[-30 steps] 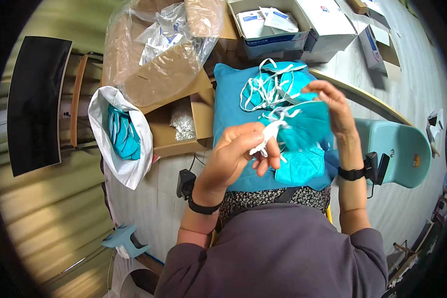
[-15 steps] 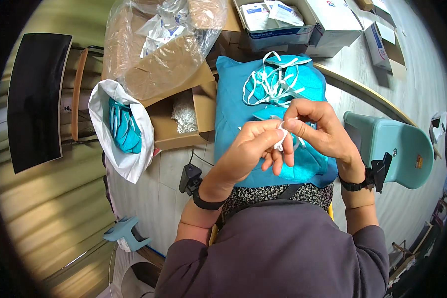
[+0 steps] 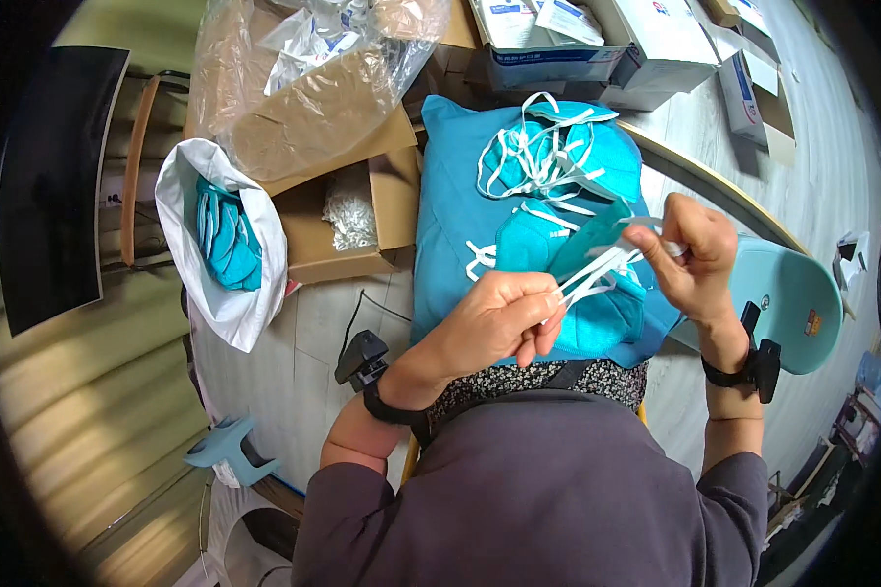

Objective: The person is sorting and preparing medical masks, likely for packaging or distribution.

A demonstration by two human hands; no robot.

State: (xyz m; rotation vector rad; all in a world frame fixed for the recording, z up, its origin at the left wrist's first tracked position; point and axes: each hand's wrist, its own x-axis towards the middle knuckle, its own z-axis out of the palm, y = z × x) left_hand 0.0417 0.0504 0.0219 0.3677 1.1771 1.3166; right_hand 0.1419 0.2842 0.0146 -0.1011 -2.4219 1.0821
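Note:
White elastic straps [image 3: 597,276] are drawn out between my two hands, above the lap. One end is pinched between the thumb and fingers of my left hand [image 3: 507,321]. My right hand [image 3: 697,252], higher and to the right, is closed on the other end. Beneath the straps, teal face masks [image 3: 602,321] lie on a blue cushion [image 3: 448,191]. Another mask [image 3: 524,240] rests just beyond my left hand. Farther back on the cushion is a heap of masks [image 3: 617,166] with tangled white straps. Which mask the held straps belong to, I cannot tell.
On the left stands a white bag [image 3: 240,328] of teal mask pieces. Beside it, a cardboard box [image 3: 394,201] holds small white pieces under a plastic-lined carton [image 3: 313,122]. Packet boxes [image 3: 558,73] stand at the back. A pale teal chair [image 3: 798,303] is close to my right arm.
My hands were together over the cushion; now they are apart, the right one moved rightward, with white straps stretched between them. The view has shifted slightly.

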